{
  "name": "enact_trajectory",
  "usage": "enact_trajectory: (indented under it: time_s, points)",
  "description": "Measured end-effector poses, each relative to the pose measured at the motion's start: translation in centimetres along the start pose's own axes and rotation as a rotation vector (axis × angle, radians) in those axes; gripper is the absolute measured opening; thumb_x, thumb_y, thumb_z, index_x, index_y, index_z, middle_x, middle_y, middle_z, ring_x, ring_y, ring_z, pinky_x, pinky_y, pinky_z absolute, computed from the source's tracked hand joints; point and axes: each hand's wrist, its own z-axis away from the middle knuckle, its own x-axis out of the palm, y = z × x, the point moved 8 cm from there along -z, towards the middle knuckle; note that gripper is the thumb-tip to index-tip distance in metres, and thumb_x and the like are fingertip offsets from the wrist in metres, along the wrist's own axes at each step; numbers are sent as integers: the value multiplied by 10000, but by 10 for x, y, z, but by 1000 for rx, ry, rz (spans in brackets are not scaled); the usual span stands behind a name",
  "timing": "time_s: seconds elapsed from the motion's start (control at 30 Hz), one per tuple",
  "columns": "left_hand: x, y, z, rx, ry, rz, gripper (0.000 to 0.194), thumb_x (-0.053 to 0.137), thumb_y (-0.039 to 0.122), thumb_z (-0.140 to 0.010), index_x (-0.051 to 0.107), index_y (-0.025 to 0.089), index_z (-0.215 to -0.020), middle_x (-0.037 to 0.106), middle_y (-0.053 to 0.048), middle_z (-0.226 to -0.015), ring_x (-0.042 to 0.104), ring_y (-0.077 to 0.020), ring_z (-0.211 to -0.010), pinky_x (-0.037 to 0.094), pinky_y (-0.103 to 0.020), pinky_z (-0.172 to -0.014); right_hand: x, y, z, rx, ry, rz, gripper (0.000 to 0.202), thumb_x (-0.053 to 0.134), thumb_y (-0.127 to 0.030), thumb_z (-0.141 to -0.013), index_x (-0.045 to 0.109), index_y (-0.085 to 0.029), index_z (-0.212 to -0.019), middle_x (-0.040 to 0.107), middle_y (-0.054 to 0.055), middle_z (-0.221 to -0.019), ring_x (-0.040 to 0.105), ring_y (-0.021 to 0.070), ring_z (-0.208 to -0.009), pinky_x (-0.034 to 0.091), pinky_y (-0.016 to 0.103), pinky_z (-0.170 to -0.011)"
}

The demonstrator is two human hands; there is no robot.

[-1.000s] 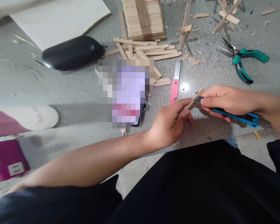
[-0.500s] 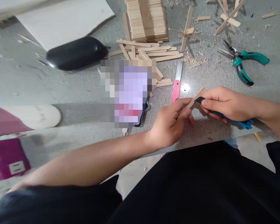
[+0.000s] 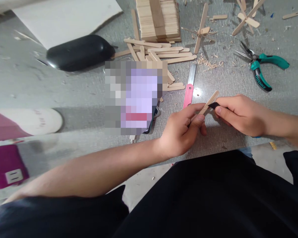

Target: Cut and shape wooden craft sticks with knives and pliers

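Observation:
Pinched between the thumb and fingers of my left hand (image 3: 185, 130) is a wooden craft stick (image 3: 210, 101), slanting up to the right. My right hand (image 3: 245, 114) is closed round a utility knife, whose dark blade (image 3: 214, 105) touches the stick's side just above my left thumb. Most of the knife's blue handle is hidden under my palm. Just beyond my left fingers lies a pink-handled knife (image 3: 188, 96) with its steel blade out. Needle-nose pliers (image 3: 255, 62) with green and black grips rest open beyond my right hand.
Loose craft sticks (image 3: 173, 59) and a stacked bundle of them (image 3: 160, 23) lie at the back. Sticks joined in crosses (image 3: 201, 31) stand near wood shavings (image 3: 208, 62). A pixelated phone (image 3: 141, 96), a black case (image 3: 80, 53) and white paper (image 3: 69, 19) are to the left.
The knife in my right hand has turned, so its blue handle is now mostly hidden and the blade sits at a different angle on the stick. My left hand holds nearly still.

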Motion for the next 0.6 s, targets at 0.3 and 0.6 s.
enact_trajectory:
  time_s: [0.3, 0.6]
  points:
    - [0, 7, -1, 53, -16, -125, 311, 532, 364, -1268, 783, 203, -1356, 794, 37, -733, 769, -135, -664, 648, -274, -748, 5, 8, -1, 41, -34, 500, 411, 397, -424, -1197, 724, -201, -1085, 778, 80, -886, 539, 195, -691, 270, 368, -697]
    - [6, 5, 2, 2, -14, -246, 302, 518, 331, -1237, 746, 212, -1395, 813, 21, -769, 794, -164, -685, 649, -313, -736, 2, 2, -5, 170, 51, 800, 751, 296, -632, -1231, 870, -171, -1089, 849, 149, -883, 667, 253, -710, 189, 388, -672]
